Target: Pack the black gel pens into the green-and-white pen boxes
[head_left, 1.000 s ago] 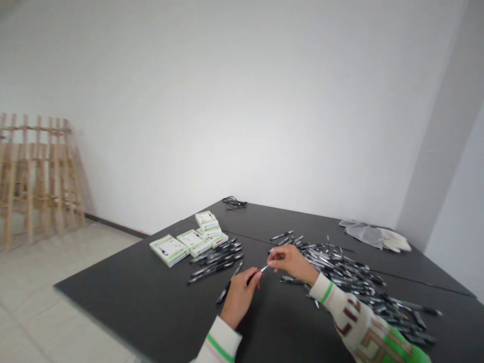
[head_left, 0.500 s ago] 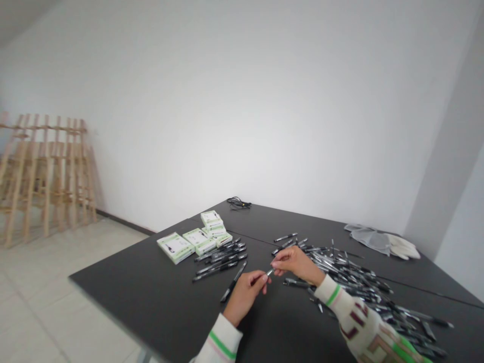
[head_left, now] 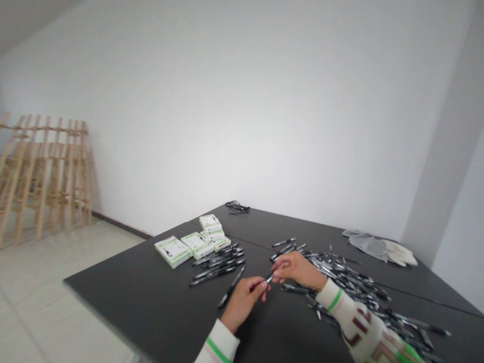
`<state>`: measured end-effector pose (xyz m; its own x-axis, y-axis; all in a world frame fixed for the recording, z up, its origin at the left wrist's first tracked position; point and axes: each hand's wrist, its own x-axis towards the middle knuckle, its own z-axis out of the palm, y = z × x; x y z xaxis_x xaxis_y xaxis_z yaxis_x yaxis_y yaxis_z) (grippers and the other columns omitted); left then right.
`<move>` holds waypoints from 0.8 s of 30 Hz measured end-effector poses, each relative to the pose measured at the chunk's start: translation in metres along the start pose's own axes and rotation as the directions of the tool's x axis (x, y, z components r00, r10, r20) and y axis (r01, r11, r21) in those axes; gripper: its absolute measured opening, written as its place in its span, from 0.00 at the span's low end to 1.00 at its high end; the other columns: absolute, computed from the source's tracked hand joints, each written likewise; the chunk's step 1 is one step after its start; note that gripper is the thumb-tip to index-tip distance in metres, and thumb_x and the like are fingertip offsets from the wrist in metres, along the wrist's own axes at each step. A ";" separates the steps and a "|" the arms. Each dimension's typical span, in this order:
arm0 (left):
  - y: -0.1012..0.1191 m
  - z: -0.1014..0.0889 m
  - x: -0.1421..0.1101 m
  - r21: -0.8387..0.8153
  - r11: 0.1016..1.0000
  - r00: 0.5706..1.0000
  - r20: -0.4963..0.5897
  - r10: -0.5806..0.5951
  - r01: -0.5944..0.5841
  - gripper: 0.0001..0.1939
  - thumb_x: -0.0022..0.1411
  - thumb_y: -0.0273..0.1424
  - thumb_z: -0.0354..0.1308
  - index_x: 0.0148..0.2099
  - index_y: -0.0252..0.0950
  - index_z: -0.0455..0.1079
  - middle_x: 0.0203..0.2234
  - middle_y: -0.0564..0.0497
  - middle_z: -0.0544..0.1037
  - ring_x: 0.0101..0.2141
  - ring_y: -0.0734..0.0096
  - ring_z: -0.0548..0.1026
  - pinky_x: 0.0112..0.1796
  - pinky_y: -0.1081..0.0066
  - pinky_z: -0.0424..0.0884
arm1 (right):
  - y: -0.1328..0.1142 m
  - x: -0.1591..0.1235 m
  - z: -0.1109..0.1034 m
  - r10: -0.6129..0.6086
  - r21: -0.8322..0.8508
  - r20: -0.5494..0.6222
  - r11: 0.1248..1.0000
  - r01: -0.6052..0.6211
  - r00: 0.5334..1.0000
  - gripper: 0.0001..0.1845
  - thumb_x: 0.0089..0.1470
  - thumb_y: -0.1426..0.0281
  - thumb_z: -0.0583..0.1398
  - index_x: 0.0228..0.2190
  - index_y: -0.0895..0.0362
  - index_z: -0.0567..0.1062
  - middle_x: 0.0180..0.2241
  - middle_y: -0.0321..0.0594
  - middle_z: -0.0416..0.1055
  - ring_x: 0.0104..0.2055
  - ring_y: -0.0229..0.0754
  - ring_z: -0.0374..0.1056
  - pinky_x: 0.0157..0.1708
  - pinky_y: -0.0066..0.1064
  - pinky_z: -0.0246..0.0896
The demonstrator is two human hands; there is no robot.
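Left hand [head_left: 242, 301] & right hand [head_left: 298, 268]: each grip pinched on one end of a pen [head_left: 264, 280], raised off the worktop [head_left: 159, 307] for fingertip access, just left of the loose pen pile [head_left: 351, 282].

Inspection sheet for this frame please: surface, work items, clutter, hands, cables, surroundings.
Surface: dark table, matte.
Work items: one pen held between both hands; loose pen pile to the right; sorted row of pens; single pen lying apart.
Clutter: green-white boxes; grey-white gloves at the far edge.
Hands: left hand and right hand each pinch the pen.
Cables: black cable, coiled at the far corner.
Surroundings: white wall; wooden racks leaning left.
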<state>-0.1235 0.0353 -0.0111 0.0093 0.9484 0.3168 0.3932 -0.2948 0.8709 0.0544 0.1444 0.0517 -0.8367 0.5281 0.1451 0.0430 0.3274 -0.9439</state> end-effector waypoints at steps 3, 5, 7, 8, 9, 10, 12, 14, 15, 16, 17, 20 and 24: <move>0.000 0.001 0.000 -0.058 0.998 0.999 0.026 -0.019 0.020 0.22 0.66 0.47 0.49 0.36 0.33 0.71 0.20 0.58 0.69 0.19 0.78 0.66 0.26 0.72 0.65 | -0.001 0.000 0.004 -0.025 -0.025 -0.023 0.999 0.024 0.999 0.18 0.43 0.59 0.69 0.31 0.61 0.79 0.25 0.41 0.78 0.30 0.46 0.75 0.32 0.35 0.70; 0.002 0.001 0.000 -0.101 0.994 0.999 0.027 -0.027 0.029 0.22 0.66 0.47 0.50 0.35 0.33 0.70 0.19 0.58 0.68 0.18 0.79 0.64 0.24 0.74 0.63 | 0.000 -0.001 0.008 -0.044 -0.040 -0.062 0.998 0.041 0.997 0.17 0.44 0.59 0.69 0.30 0.61 0.79 0.25 0.42 0.78 0.30 0.47 0.76 0.32 0.35 0.70; 0.004 0.001 0.000 -0.145 0.989 0.999 0.019 -0.035 0.037 0.22 0.65 0.48 0.50 0.35 0.33 0.70 0.19 0.58 0.68 0.18 0.79 0.63 0.23 0.74 0.61 | 0.001 -0.002 0.014 -0.068 -0.057 -0.121 0.996 0.062 0.990 0.17 0.45 0.59 0.68 0.31 0.61 0.80 0.26 0.43 0.78 0.31 0.49 0.76 0.32 0.36 0.70; 0.005 0.001 -0.001 -0.167 0.985 0.999 0.014 -0.040 0.042 0.22 0.65 0.48 0.50 0.35 0.33 0.70 0.19 0.58 0.67 0.18 0.79 0.62 0.23 0.74 0.60 | 0.002 -0.002 0.017 -0.083 -0.065 -0.154 0.995 0.073 0.985 0.17 0.47 0.58 0.67 0.31 0.60 0.80 0.27 0.44 0.78 0.31 0.49 0.76 0.33 0.37 0.70; 0.006 0.001 -0.001 -0.188 0.981 0.999 0.012 -0.045 0.046 0.22 0.65 0.48 0.50 0.35 0.33 0.70 0.19 0.59 0.67 0.18 0.80 0.62 0.22 0.75 0.59 | 0.002 -0.003 0.020 -0.096 -0.071 -0.184 0.994 0.084 0.978 0.17 0.48 0.58 0.66 0.33 0.60 0.81 0.28 0.44 0.79 0.32 0.49 0.76 0.33 0.37 0.71; 0.007 0.001 -0.001 -0.210 0.977 0.999 0.011 -0.049 0.050 0.22 0.65 0.48 0.50 0.35 0.33 0.70 0.19 0.59 0.66 0.18 0.80 0.61 0.22 0.75 0.59 | 0.002 -0.005 0.023 -0.108 -0.074 -0.209 0.993 0.095 0.972 0.17 0.49 0.58 0.66 0.34 0.60 0.81 0.29 0.45 0.79 0.33 0.50 0.76 0.34 0.37 0.71; 0.010 0.000 -0.001 -0.251 0.966 0.998 0.016 -0.055 0.058 0.22 0.64 0.48 0.51 0.35 0.33 0.69 0.20 0.59 0.66 0.18 0.80 0.60 0.22 0.75 0.56 | 0.001 -0.007 0.027 -0.125 -0.067 -0.234 0.991 0.113 0.964 0.19 0.50 0.57 0.65 0.36 0.59 0.81 0.30 0.45 0.79 0.34 0.50 0.76 0.35 0.38 0.71; 0.011 0.000 -0.001 -0.290 0.955 0.998 0.027 -0.059 0.064 0.22 0.63 0.49 0.51 0.35 0.33 0.70 0.20 0.58 0.67 0.18 0.80 0.59 0.21 0.75 0.54 | -0.001 -0.008 0.028 -0.136 -0.054 -0.234 0.990 0.127 0.963 0.20 0.51 0.56 0.64 0.37 0.59 0.81 0.30 0.45 0.79 0.35 0.50 0.76 0.36 0.38 0.72; 0.012 0.000 -0.001 -0.309 0.949 0.998 0.034 -0.060 0.068 0.23 0.63 0.50 0.52 0.35 0.33 0.70 0.20 0.58 0.67 0.18 0.80 0.59 0.21 0.75 0.52 | -0.002 -0.008 0.028 -0.141 -0.053 -0.233 0.990 0.132 0.962 0.20 0.51 0.56 0.64 0.37 0.59 0.81 0.30 0.45 0.79 0.34 0.50 0.76 0.35 0.37 0.72; 0.012 0.000 -0.001 -0.327 0.942 0.997 0.042 -0.062 0.072 0.23 0.62 0.50 0.52 0.35 0.33 0.70 0.20 0.58 0.68 0.18 0.81 0.58 0.21 0.75 0.51 | -0.003 -0.009 0.028 -0.145 -0.056 -0.232 0.989 0.136 0.962 0.20 0.51 0.56 0.64 0.37 0.59 0.81 0.30 0.45 0.79 0.34 0.49 0.76 0.35 0.37 0.72; 0.012 0.000 -0.001 -0.344 0.936 0.997 0.048 -0.065 0.077 0.23 0.62 0.50 0.53 0.35 0.32 0.70 0.20 0.57 0.68 0.18 0.81 0.58 0.21 0.75 0.50 | -0.003 -0.009 0.027 -0.150 -0.065 -0.231 0.988 0.138 0.961 0.20 0.51 0.56 0.64 0.37 0.59 0.81 0.30 0.44 0.79 0.33 0.49 0.76 0.34 0.36 0.72; 0.012 0.000 -0.001 -0.390 0.916 0.995 0.070 -0.076 0.097 0.22 0.62 0.48 0.54 0.36 0.32 0.70 0.21 0.57 0.68 0.18 0.81 0.58 0.20 0.76 0.49 | -0.004 -0.011 0.023 -0.172 -0.119 -0.230 0.982 0.148 0.958 0.17 0.51 0.57 0.65 0.37 0.57 0.82 0.30 0.43 0.80 0.32 0.47 0.75 0.34 0.36 0.71; 0.011 0.000 -0.002 -0.449 0.883 0.989 0.123 -0.088 0.134 0.19 0.65 0.45 0.53 0.36 0.32 0.69 0.20 0.59 0.65 0.16 0.83 0.55 0.18 0.77 0.51 | -0.006 -0.015 0.022 -0.216 -0.168 -0.218 0.969 0.181 0.952 0.17 0.51 0.59 0.65 0.39 0.56 0.82 0.35 0.43 0.80 0.35 0.48 0.75 0.36 0.36 0.71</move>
<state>-0.1190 0.0300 -0.0026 0.0877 0.9778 0.1905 -0.0647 -0.1853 0.9806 0.0550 0.1176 0.0483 -0.6865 0.6030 0.4063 -0.0180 0.5446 -0.8385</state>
